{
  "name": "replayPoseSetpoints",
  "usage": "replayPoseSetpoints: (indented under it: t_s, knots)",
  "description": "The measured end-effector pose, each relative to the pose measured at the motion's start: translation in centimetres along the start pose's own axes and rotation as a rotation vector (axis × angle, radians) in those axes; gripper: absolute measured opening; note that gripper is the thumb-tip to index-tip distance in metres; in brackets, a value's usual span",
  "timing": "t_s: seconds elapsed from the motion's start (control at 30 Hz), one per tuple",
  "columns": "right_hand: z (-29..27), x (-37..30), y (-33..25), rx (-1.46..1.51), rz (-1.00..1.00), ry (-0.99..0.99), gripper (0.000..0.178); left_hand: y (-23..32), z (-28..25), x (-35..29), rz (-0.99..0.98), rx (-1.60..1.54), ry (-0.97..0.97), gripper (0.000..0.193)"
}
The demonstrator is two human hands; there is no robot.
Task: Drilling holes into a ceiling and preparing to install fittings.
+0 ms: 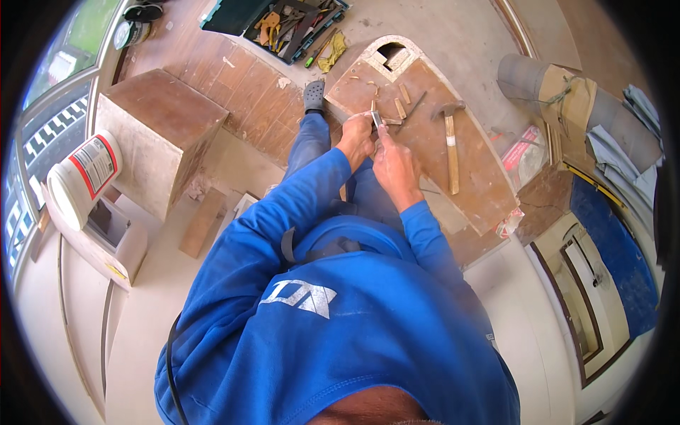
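Note:
My left hand [356, 139] and my right hand [397, 168] meet close together over the near left side of a brown wooden board [425, 142]. My right fingers are closed on a small grey metal tool [376, 119], perhaps a knife, its kind not clear. Pinched fingers of my left hand sit against it, hiding whatever is between them. Beyond my hands several small wood pieces [400, 108] lie on the board with a thin dark rod [418, 104]. A hammer [452, 152] with a wooden handle rests to the right of my right hand.
An open toolbox [244, 20] full of tools stands at the back, yellow gloves [332, 52] beside it. To the left are a large box [152, 134] and a white bucket [85, 177] lying tilted. Rolled grey material [524, 78] and a cabinet [588, 297] occupy the right.

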State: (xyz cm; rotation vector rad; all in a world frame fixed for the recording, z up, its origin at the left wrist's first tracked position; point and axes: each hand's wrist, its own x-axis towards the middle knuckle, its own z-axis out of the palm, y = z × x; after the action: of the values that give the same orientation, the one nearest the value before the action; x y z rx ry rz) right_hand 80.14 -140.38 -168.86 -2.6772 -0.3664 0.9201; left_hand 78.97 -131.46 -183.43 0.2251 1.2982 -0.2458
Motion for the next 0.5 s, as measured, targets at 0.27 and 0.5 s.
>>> replayPoseSetpoints:
  t_s: [0.27, 0.5]
  knots:
    - [-0.9, 0.4, -0.1, -0.047, 0.03, -0.041, 0.044, -0.8, 1.8, -1.5, 0.115, 0.081, 0.089, 0.014]
    - [-0.7, 1.0, -0.4, -0.094, 0.0, -0.056, 0.048, -0.6, 2.0, -1.7, 0.215, 0.139, 0.188, 0.014]
